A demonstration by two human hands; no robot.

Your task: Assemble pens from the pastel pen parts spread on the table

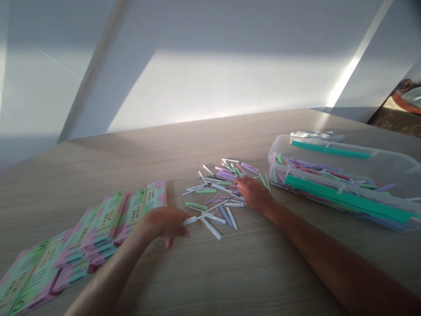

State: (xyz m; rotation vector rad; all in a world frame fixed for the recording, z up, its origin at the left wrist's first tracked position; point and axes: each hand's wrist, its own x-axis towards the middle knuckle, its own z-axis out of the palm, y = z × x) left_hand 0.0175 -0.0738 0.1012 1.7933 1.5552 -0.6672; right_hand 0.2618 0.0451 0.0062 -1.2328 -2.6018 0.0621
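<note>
- Firstly, a wood-grain desk (210, 272) carries everything.
- Transparent plastic box (332, 188), right: coloured sticks, green strips.
- Overlapping pastel cards (108, 232), left: printed "5" legible.
- Loose sticks (217, 193) lie scattered between them.
- Right hand (255, 195): fingers extended, resting on the pile.
- Left hand (166, 224): fingers curled, holding a white stick (192, 220) at the pile's edge.

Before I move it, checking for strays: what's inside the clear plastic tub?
The tub holds purple, green and pink sticks and a long teal strip; whatever's beneath the strip is hidden.
</note>
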